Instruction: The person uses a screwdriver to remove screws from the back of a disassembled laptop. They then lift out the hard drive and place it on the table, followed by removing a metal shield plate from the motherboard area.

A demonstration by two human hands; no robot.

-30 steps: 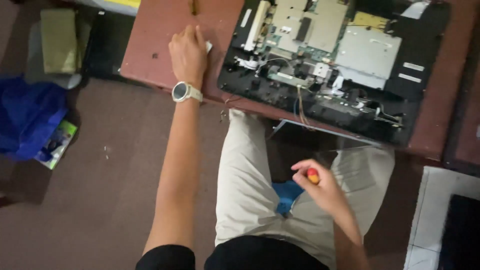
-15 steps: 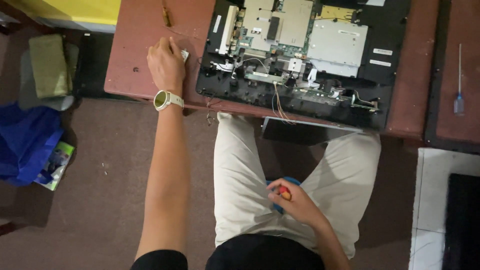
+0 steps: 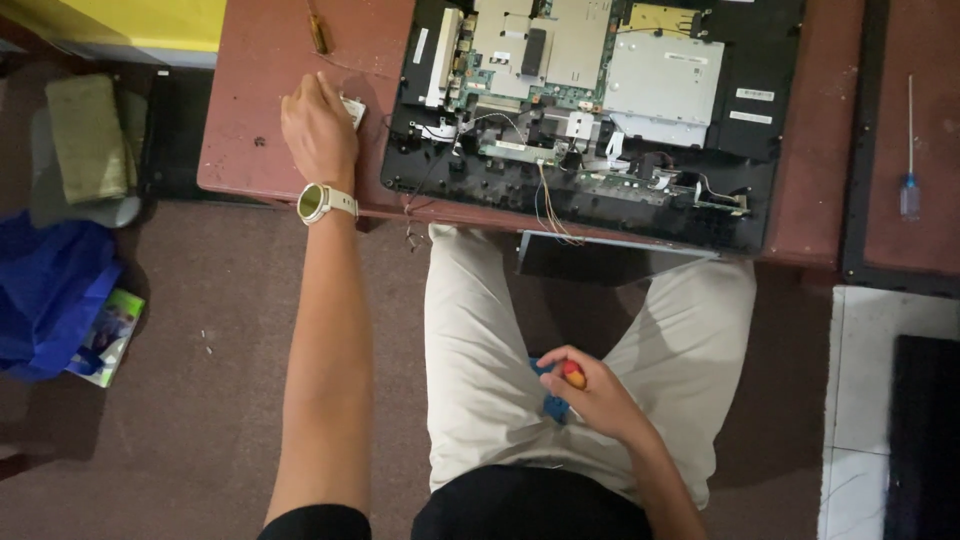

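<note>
Two hands at work: our left hand presses fingers down on a small white flat piece on the reddish-brown bench, just beside the opened black device with bare circuit boards. Our right hand is clenched around a blue-handled, red-capped screwdriver over our lap. The piece looks light and thin, best pinched at its edges; the screwdriver handle is stiff and grippy.

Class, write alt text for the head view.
A person's left hand rests on a reddish-brown wooden table beside an opened black electronic device, while the right hand holds a red-and-blue-handled tool over the lap.
</note>
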